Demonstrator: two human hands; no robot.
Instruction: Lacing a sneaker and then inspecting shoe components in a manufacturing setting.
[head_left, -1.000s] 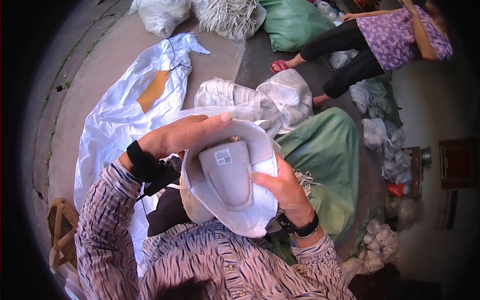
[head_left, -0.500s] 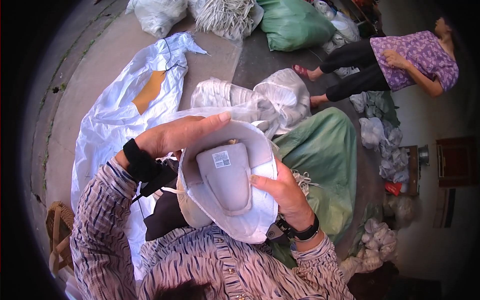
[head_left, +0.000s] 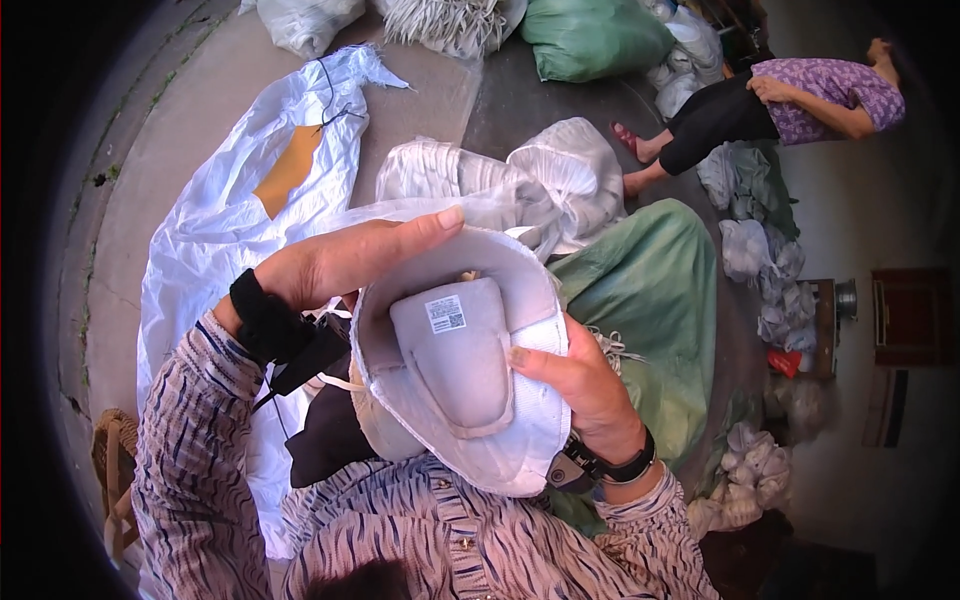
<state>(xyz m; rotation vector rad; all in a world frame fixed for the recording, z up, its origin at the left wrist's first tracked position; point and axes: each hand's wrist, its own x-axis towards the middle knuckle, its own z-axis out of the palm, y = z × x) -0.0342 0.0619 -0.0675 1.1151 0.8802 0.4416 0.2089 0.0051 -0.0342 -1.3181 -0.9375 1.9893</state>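
Note:
A pale grey-white shoe upper [head_left: 540,400] is held up in front of my chest, its open inside turned toward me. Within it lies a padded tongue [head_left: 455,370] bearing a small white printed label. My left hand [head_left: 350,260] grips the far left rim, thumb stretched along the edge and the other fingers hidden behind. On the right side, my right hand [head_left: 590,395] clasps the wall, with its thumb inside against the tongue's edge and its fingers out of sight beneath. A beige piece [head_left: 380,425] shows under the upper's left side, partly covered.
A white woven sack [head_left: 215,235] stretches along the left, with a yellow-brown patch on it. Ahead lies a bundle wrapped in clear plastic [head_left: 565,180]. A green sack [head_left: 650,310] stands at right. Another person [head_left: 820,95] stands at upper right, near several bags. A wicker seat [head_left: 115,470] is at lower left.
The upper has shifted slightly right and downward, both hands keeping their hold. The person at upper right has turned and bent over, with one arm now reaching outward.

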